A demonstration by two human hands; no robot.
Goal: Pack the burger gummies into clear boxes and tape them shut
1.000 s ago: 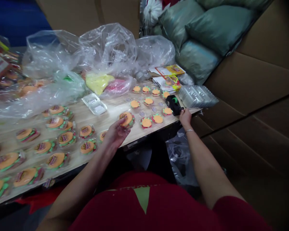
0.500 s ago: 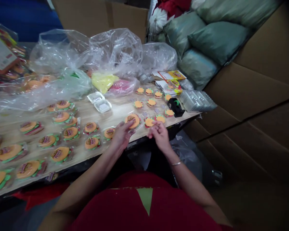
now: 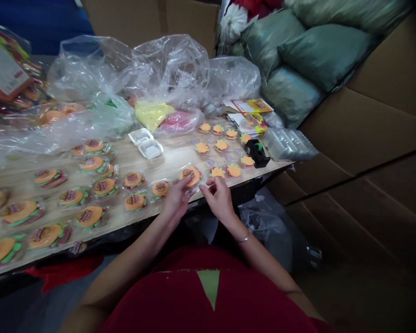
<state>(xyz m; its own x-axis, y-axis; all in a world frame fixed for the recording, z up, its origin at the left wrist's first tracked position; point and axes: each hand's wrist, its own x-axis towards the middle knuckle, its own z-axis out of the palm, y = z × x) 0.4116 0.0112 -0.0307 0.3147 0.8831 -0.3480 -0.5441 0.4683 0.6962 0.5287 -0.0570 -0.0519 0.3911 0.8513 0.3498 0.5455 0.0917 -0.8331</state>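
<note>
My left hand is closed on the near left edge of a clear clamshell box with a toy burger in it, thumb on top. The box has a printed label and sits at the table's front edge. My right hand is at the box's right edge, fingers curled and thumb pointing at the box. Anything small between those fingertips is hidden. Just beyond the right hand lie unlabelled toy burgers in rows. A black tape dispenser stands to their right.
Labelled boxed burgers cover the left of the table. An open clamshell lies mid-table. Behind are clear plastic bags and printed cards. Stacked clamshells sit at the right end, beside cardboard boxes.
My right hand has moved left from above the unlabelled burgers to the right edge of the box. The left hand keeps its hold on the box. The view has shifted slightly.
</note>
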